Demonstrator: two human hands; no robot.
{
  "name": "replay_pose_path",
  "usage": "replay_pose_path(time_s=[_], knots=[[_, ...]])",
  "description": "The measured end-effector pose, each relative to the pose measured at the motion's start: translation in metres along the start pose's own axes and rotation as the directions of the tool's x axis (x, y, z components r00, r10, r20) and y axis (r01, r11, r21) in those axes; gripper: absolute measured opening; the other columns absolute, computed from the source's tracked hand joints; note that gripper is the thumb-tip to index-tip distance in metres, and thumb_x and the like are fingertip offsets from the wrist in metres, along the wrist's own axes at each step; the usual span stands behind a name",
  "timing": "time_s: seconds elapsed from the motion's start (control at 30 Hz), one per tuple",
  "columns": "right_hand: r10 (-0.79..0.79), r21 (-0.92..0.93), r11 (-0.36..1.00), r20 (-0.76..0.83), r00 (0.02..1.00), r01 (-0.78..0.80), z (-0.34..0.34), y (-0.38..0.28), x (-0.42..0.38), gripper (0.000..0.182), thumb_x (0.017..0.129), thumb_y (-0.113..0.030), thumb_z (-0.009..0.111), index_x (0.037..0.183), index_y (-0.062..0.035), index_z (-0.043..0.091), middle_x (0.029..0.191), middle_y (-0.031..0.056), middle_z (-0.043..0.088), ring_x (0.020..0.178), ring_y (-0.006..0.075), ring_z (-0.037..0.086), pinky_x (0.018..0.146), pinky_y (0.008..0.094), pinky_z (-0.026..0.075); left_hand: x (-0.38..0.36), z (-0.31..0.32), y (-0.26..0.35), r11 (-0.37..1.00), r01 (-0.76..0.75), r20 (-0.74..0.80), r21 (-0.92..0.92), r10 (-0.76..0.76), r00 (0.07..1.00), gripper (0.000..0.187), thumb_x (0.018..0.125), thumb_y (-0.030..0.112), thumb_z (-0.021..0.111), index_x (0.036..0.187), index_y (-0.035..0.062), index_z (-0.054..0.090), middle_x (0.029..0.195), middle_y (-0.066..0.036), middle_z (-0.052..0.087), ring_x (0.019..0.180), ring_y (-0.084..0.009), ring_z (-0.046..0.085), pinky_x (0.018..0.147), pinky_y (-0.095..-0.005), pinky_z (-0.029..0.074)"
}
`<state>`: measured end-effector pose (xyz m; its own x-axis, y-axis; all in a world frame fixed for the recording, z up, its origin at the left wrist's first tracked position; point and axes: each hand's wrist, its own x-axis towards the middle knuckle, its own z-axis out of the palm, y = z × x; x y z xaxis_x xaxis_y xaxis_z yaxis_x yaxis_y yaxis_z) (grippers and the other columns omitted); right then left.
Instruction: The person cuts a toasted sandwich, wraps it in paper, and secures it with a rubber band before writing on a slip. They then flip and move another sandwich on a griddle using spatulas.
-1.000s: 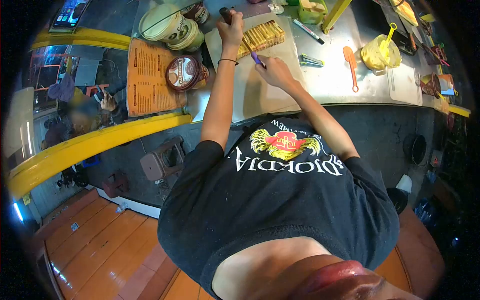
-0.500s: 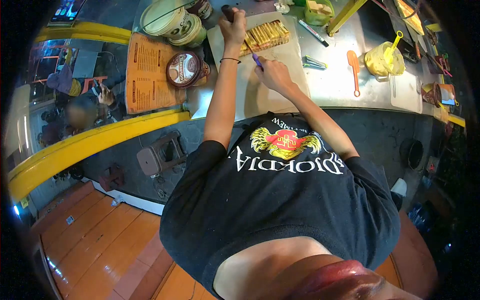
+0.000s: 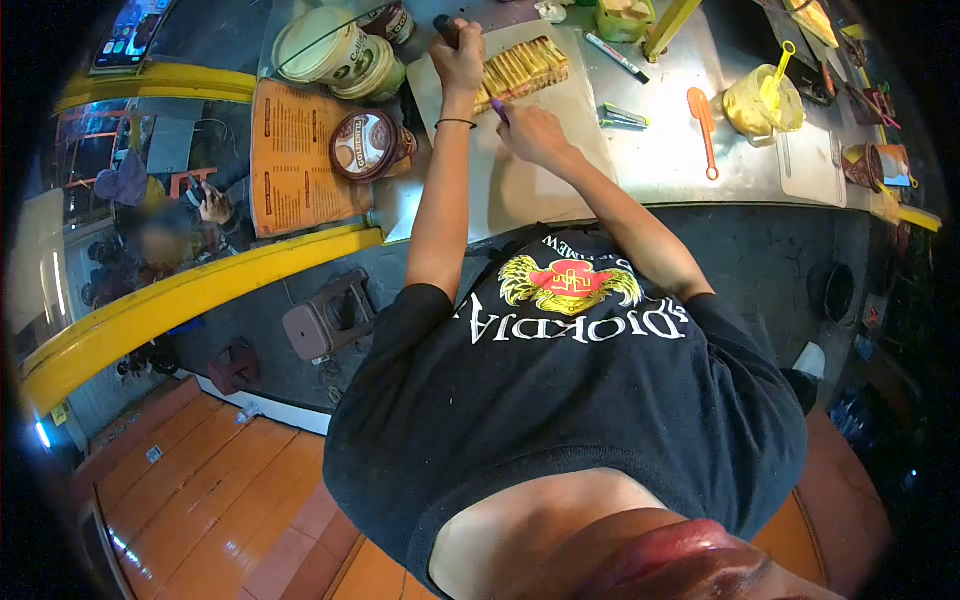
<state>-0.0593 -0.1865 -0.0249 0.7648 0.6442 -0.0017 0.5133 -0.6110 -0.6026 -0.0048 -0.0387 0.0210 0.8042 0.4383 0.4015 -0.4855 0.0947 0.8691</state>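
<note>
A toasted bread loaf (image 3: 525, 70), browned on top and cut across into several narrow strips, lies on a pale board (image 3: 560, 135). My left hand (image 3: 459, 68) is wrapped around a black handle (image 3: 447, 30) that sticks out above the fist, beside the left end of the bread. The working end of that tool is hidden. My right hand (image 3: 537, 135) grips a knife by its purple handle (image 3: 499, 109), at the near left corner of the bread. Little of its blade shows.
Tubs (image 3: 375, 145) and an orange menu sheet (image 3: 300, 160) are on the left. To the right lie a marker (image 3: 616, 58), an orange spatula (image 3: 704, 135) and a jug of yellow spread (image 3: 765, 105). A yellow post (image 3: 670, 30) rises behind. Across the counter, a person's hand (image 3: 215, 205) holds a phone.
My right hand and the purple handle have shifted slightly left along the bread, and less of the blade shows. My left hand keeps its grip, tilted a little. The whole view has shifted slightly.
</note>
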Motion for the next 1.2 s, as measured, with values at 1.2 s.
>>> replay_pose_path(time_s=[1.2], knots=[[0.091, -0.008, 0.996, 0.212, 0.973, -0.091, -0.063, 0.04, -0.194, 0.045, 0.089, -0.027, 0.06, 0.133, -0.0176, 0.054, 0.069, 0.0227, 0.064, 0.065, 0.0408, 0.064, 0.064, 0.0499, 0.051, 0.006, -0.001, 0.01, 1.0, 0.03, -0.008, 0.006, -0.03, 1.0, 0.035, 0.087, 0.008, 0.055, 0.061, 0.0117, 0.033, 0.051, 0.005, 0.034, 0.041, -0.0062, 0.032, 0.04, -0.0268, 0.024]])
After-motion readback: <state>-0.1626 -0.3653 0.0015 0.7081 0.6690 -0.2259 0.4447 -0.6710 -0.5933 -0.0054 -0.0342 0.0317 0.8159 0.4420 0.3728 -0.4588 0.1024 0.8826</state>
